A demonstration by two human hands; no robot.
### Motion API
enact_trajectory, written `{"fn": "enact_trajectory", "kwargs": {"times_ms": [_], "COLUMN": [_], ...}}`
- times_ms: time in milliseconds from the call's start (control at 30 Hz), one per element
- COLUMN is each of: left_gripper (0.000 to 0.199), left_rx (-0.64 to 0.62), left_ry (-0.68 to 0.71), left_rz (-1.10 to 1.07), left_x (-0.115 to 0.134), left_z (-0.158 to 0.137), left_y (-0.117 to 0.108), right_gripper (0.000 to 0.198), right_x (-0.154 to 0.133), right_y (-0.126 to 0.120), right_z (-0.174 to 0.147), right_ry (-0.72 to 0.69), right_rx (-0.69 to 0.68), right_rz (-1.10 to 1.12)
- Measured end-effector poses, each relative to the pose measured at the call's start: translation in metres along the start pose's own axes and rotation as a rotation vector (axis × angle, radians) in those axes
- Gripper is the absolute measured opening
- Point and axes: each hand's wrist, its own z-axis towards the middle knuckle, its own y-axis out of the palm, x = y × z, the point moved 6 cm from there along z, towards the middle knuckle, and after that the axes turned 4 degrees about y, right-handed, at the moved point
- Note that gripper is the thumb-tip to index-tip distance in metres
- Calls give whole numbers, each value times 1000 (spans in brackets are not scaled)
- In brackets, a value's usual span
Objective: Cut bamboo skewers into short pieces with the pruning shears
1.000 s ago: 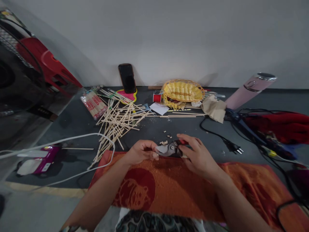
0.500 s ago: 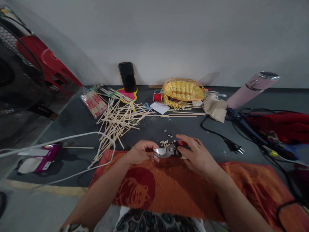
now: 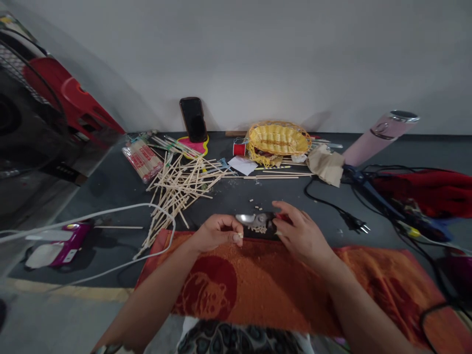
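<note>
My left hand is closed, pinching a short pale piece of wooden stick between thumb and fingertips. My right hand grips pruning shears with red-and-black handles. The metal blades point left, just above and beyond my left fingertips. Behind and below the blades lie several tiny cut stick pieces, partly hidden by the shears. Both hands are over the back edge of an orange towel.
Loose wooden sticks form a heap at left, beside a wrapped bundle. A phone, a thread spool and a yellow basket stand along the wall. On the right are a black plug and pink tumbler.
The shears have shifted up and away from my left fingertips, where the blades had been in front of them. The pinched stick piece now shows. My left hand stays nearly in place.
</note>
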Motion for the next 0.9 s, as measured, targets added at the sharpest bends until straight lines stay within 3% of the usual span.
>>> {"fn": "enact_trajectory", "kwargs": {"times_ms": [167,367,467,533,667,900], "left_gripper": [31,29,29,29,30,29], "left_rx": [51,98,83,61,20,11], "left_ry": [-5,-45,-72,-97,-134,-158], "left_rz": [18,24,10,0,-24,-64], "left_x": [2,-5,-10,-14,-17,-19], "left_z": [1,2,2,2,0,0], "left_y": [0,3,9,13,21,25], "right_gripper": [12,19,19,20,16,10], "right_x": [39,57,41,19,-23,-38], "right_y": [6,6,-4,-8,-2,7], "right_z": [-4,-9,-5,-1,2,2], "right_ry": [292,367,331,213,77,73], "right_rx": [39,58,150,198,124,74], "right_rz": [-125,-185,-20,256,679,852]}}
